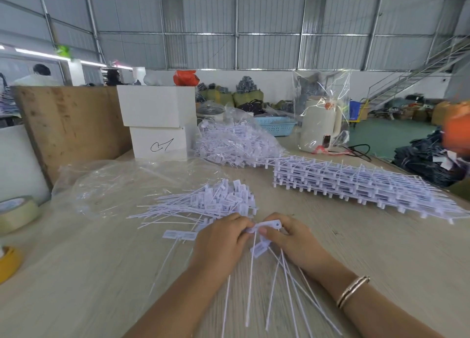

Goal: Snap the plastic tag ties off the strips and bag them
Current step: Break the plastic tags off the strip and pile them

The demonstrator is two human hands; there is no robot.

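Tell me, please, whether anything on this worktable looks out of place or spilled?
Mostly orderly. One loose tag tie lies alone, apart from the loose pile. The clear bag lies flat and nearly empty. Both hands, left hand and right hand, grip a strip.

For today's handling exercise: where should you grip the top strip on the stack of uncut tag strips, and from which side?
On the stack of uncut tag strips, grip the near-left edge with its row of stubby ends, coming from the front; thin tails splay off the right end and would bend.
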